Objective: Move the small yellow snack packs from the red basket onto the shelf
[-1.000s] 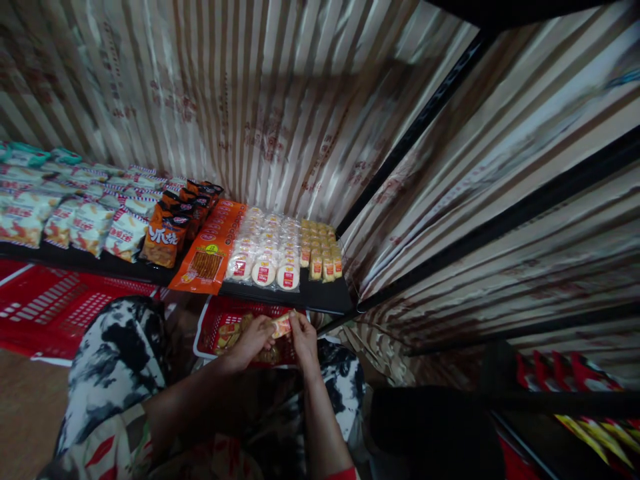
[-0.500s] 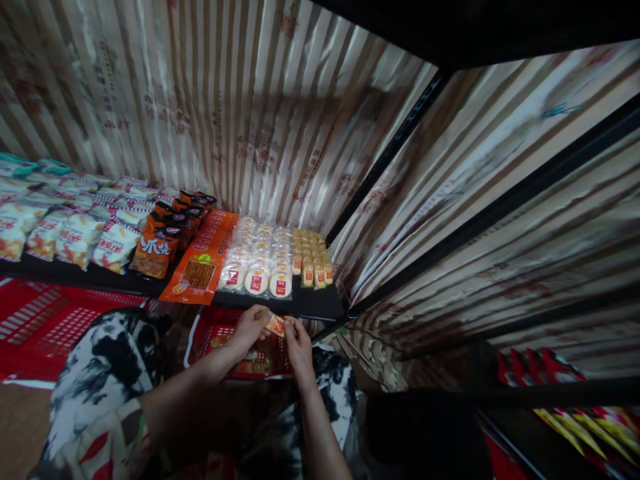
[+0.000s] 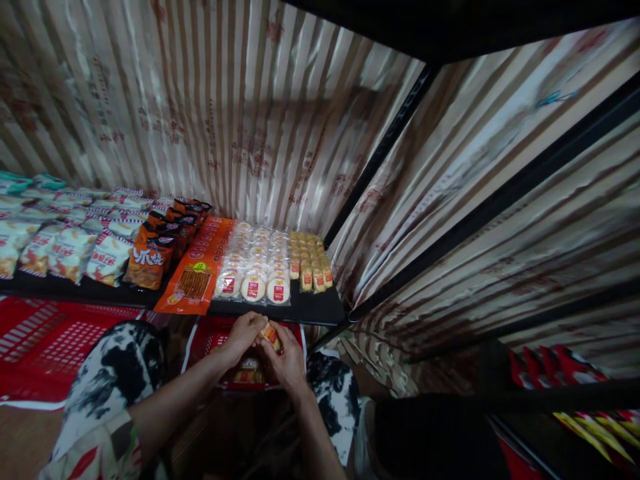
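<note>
Between my two hands is a small wrapped snack (image 3: 271, 334) with a yellow and red-orange label. My left hand (image 3: 246, 340) pinches its upper left end, and my right hand (image 3: 287, 357) wraps round its right side. Both hands are closed on it, above a red basket (image 3: 199, 339) that holds similar packets, partly hidden by my arms. Just beyond, on the black shelf (image 3: 320, 308), stand rows of small yellow packets (image 3: 311, 267) like the held one. Left of these lie rows of round white crackers (image 3: 254, 285) in clear wrappers.
Farther left on the shelf are orange flat packs (image 3: 193, 280), orange-brown bags (image 3: 149, 257) and many white snack bags (image 3: 107, 257). Another red basket (image 3: 55, 333) sits below left. A black shelf post (image 3: 383, 157) and striped curtain surround the corner. Red packs (image 3: 560, 367) stand on the right.
The snack has turned to a steeper angle between my hands. My right hand has shifted left and down and now wraps more of it. The view has tilted slightly.
</note>
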